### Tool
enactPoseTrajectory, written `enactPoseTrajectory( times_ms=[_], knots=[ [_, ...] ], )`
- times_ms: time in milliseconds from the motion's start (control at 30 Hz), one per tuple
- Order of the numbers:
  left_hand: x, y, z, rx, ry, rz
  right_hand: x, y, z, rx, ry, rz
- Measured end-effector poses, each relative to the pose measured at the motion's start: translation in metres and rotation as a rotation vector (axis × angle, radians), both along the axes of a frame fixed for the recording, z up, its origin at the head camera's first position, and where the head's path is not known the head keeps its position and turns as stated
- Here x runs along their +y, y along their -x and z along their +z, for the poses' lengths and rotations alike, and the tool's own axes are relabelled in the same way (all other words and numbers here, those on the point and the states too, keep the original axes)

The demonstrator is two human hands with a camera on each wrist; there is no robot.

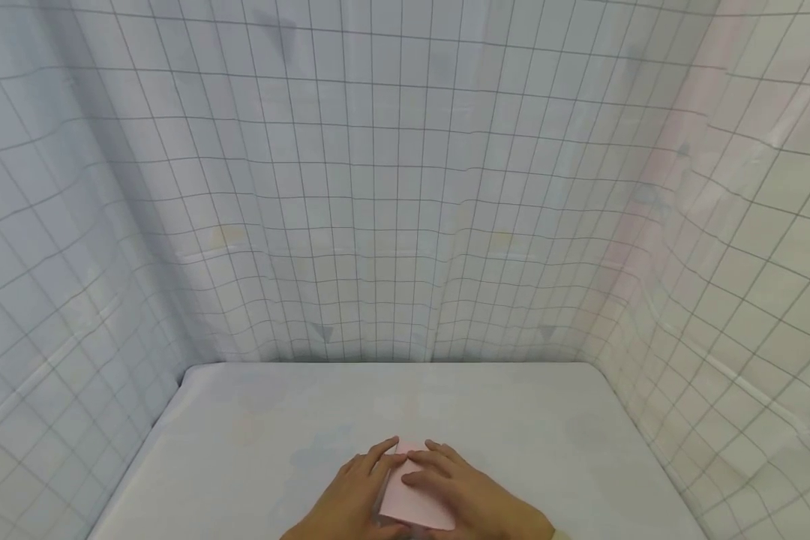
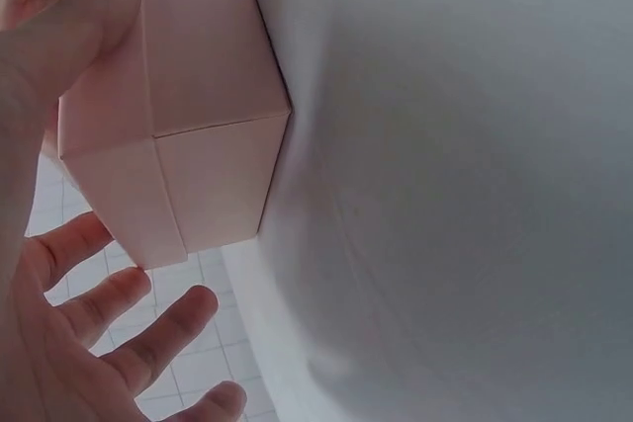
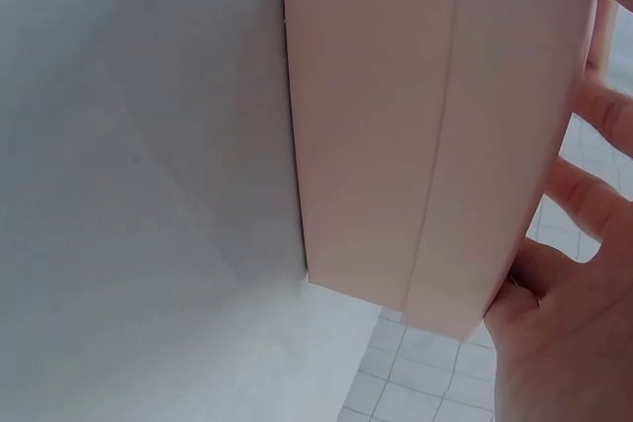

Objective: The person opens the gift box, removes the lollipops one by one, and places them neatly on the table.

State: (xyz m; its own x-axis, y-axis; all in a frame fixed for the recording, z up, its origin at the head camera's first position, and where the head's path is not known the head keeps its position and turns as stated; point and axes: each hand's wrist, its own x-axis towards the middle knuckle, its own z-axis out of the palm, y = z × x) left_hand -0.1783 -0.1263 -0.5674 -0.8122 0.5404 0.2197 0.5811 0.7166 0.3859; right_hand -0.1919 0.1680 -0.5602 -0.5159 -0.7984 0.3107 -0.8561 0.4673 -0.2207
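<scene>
A pink lidded box [image 1: 412, 501] sits on the white table, between the two hands. Its lid [image 3: 499, 135] is on, and below the lid's edge the lower part of the box [image 3: 366, 126] shows. From the left, my left hand [image 1: 352, 491] holds the lid; in the left wrist view its thumb [image 2: 104, 32] presses the lid's side while the other fingers spread past the corner. My right hand [image 1: 469, 491] grips the lid from the other side, fingers lying over its top. Part of the right thumb is hidden by the box in the right wrist view.
The white-covered table [image 1: 256, 427] spreads around the box. White curtains with a dark grid pattern [image 1: 405, 187] hang behind it and along both sides, close to the table's edges.
</scene>
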Motion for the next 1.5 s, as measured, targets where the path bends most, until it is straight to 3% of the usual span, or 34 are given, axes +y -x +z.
enactPoseTrajectory(
  times_ms=[133, 333, 500, 667, 733, 900, 1067, 1267, 1500],
  knots=[
    [-0.005, -0.002, 0.002, -0.021, 0.0, -0.011, -0.002, 0.0, 0.002, -0.049, 0.027, 0.028],
    [-0.01, -0.001, 0.001, -0.053, -0.004, -0.023, -0.004, 0.001, 0.003, -0.045, 0.043, 0.052],
    [-0.012, -0.001, 0.002, -0.084, 0.012, -0.023, -0.002, 0.001, 0.002, -0.004, 0.036, 0.069],
    [-0.012, 0.0, 0.002, -0.053, 0.012, -0.02, 0.003, 0.001, 0.003, 0.05, 0.024, 0.047],
    [-0.012, 0.001, 0.001, -0.034, -0.003, -0.029, 0.007, -0.001, 0.003, -0.004, 0.018, -0.001],
    [-0.012, 0.002, -0.002, -0.02, -0.065, -0.061, 0.022, -0.007, 0.0, -0.246, 0.038, -0.135],
    [-0.015, 0.003, -0.002, -0.102, -0.113, -0.075, 0.03, -0.006, -0.006, -0.372, 0.086, -0.159],
    [-0.02, 0.004, -0.007, -0.21, -0.141, -0.079, 0.032, -0.002, -0.012, -0.373, 0.121, -0.116],
    [-0.019, 0.003, -0.01, -0.297, -0.163, -0.084, 0.033, -0.008, -0.011, -0.62, 0.146, -0.223]
  ],
)
